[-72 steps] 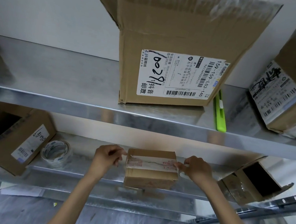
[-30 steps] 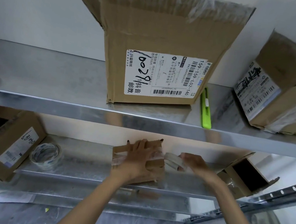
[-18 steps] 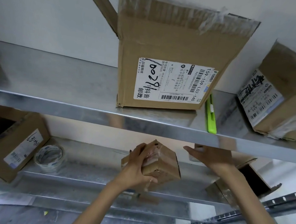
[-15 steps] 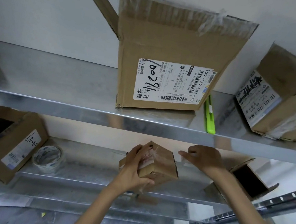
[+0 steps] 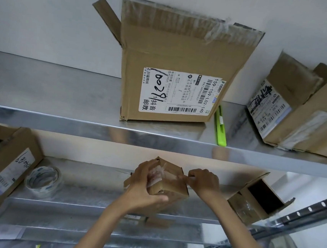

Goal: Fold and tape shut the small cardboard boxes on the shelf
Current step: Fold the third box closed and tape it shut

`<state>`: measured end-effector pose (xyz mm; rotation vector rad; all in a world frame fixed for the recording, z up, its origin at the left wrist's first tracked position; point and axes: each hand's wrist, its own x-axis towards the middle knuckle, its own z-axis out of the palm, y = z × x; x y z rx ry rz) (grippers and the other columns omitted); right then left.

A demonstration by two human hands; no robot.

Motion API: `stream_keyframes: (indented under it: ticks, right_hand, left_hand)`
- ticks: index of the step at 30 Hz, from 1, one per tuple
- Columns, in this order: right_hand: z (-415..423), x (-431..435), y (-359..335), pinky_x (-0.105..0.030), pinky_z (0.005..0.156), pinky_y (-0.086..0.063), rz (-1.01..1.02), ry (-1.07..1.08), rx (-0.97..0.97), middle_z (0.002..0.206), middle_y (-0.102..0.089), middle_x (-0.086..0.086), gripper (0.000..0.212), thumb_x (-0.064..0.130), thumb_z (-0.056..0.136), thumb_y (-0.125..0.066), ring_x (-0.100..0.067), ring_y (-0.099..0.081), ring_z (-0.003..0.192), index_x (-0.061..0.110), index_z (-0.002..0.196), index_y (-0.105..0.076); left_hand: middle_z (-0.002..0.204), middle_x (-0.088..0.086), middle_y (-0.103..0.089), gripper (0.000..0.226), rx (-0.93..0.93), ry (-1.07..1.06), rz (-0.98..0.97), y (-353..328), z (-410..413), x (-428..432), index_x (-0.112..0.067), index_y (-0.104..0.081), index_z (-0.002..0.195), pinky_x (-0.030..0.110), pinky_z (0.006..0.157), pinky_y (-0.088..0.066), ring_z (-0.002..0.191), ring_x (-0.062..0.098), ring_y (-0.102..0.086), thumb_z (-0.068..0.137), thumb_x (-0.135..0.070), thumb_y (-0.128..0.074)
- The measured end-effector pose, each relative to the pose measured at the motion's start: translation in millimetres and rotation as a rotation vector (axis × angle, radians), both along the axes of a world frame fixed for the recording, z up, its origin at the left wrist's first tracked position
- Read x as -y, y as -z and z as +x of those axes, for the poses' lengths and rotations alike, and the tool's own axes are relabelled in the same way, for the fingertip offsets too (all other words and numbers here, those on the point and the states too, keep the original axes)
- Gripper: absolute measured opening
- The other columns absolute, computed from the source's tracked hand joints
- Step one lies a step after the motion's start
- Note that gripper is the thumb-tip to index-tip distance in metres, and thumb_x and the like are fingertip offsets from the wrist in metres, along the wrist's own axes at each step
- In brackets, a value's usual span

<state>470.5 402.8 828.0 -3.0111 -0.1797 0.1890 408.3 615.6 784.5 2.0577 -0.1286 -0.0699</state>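
The left hand (image 5: 142, 189) wraps round the small brown cardboard box (image 5: 172, 184), held tilted over the shiny flat metal shelf (image 5: 92, 189). The right hand (image 5: 203, 182) pinches crinkly clear tape (image 5: 159, 175) at the box's right edge. A round tape roll (image 5: 42, 179) lies well to the left.

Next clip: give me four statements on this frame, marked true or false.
1. The left hand grips the small box. True.
2. The tape roll sits on the upper shelf. False: it sits on the lower shelf, left of the left hand.
3. The green cutter lies beside the big labelled box. True.
4. The right hand holds the green cutter. False: it pinches tape at the small box's edge.
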Motion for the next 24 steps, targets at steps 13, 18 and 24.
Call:
stream_keyframes:
  ticks: [13,18,24]
  right_hand:
    - [-7.2,-9.4,-23.9,-0.025,0.051,-0.033,0.198,0.027,-0.075,0.054,-0.056,0.003,0.057,0.066,0.08,-0.055,-0.01,-0.054,0.056,0.014,0.056,-0.057]
    - [4.3,-1.7,-39.7,-0.026,0.065,-0.041,0.541,-0.18,-0.228,0.054,-0.059,-0.007,0.05,0.042,0.092,-0.054,-0.011,-0.055,0.055,0.007,0.056,-0.051]
    - [29.2,9.7,-8.0,-0.028,0.056,-0.039,0.346,-0.118,-0.082,0.045,-0.052,-0.002,0.059,0.057,0.079,-0.061,-0.017,-0.059,0.053,0.009,0.049,-0.046]
  left_hand:
    - [0.117,-0.001,-0.051,0.051,-0.169,-0.174,-0.466,-20.0,23.4,-1.8,-0.022,-0.046,0.121,0.019,0.078,-0.052,0.109,0.015,-0.055,0.078,-0.021,-0.074]
    - [0.12,-0.002,-0.05,0.045,-0.261,-0.196,-0.54,-14.7,22.3,-35.7,-0.02,-0.038,0.131,0.012,0.069,-0.052,0.101,0.008,-0.054,0.092,-0.015,-0.058]
    - [0.112,-0.012,-0.048,0.042,-0.282,-0.173,-0.51,-12.6,25.2,-39.1,-0.02,-0.038,0.13,0.008,0.066,-0.049,0.098,0.002,-0.052,0.093,-0.017,-0.057]
